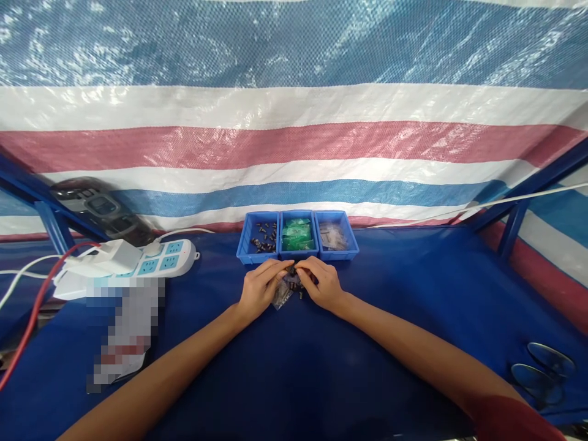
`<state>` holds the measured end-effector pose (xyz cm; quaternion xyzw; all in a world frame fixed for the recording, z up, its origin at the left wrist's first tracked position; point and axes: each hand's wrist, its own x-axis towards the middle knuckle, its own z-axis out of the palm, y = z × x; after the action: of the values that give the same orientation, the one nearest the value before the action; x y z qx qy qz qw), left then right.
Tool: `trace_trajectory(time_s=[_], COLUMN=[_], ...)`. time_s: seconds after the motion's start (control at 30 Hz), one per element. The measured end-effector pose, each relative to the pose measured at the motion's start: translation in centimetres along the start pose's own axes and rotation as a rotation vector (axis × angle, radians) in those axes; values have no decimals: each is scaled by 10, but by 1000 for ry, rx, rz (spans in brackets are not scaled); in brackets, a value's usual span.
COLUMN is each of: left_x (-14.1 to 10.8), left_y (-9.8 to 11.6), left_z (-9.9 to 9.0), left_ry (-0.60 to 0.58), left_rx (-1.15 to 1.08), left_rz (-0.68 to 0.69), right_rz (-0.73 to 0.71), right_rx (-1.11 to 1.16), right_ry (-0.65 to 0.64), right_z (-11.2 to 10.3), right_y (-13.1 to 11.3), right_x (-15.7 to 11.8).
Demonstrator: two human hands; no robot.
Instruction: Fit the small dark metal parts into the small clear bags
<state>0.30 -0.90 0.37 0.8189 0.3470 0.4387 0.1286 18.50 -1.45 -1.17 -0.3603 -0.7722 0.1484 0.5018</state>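
My left hand [261, 289] and my right hand [324, 284] meet just in front of the bins, fingertips pinched close together. Between them is a small dark piece [291, 269], too small to name, and both hands appear to grip it. Under the fingertips lie several small dark screw-like parts [300, 294]. A small clear plastic bag [282, 296] rests beside my left fingers, partly covered by them. Directly beyond the hands stand three joined blue bins: the left bin [245, 243] holds loose dark screws, the middle one green packets [297, 234], the right one clear packets [332, 236].
On the left, a white power strip [184, 257] carries plugged-in chargers and cables near a dark packaged device [103, 208]. A blurred-out packet [131, 331] lies in front of it. Eyeglasses [542, 373] rest at the right of the blue table [294, 380]. Striped sheeting hangs behind.
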Motion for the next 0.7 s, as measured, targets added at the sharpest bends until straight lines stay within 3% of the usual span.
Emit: trace_trajectory(time_s=[0.17,0.37,0.7], left_x=[-6,-11,-3], left_y=[-6,-10,1], left_z=[3,5,2], left_ry=[-8,-32,-15], left_rx=[-6,-6,16], left_rz=[-95,-101,-156], right_rz=[-45,-105,-4], right_rx=[3,-1,23], right_ry=[-22,-56,7], right_z=[1,3,1], right_y=[2,5,0], right_x=[-1,-2,0])
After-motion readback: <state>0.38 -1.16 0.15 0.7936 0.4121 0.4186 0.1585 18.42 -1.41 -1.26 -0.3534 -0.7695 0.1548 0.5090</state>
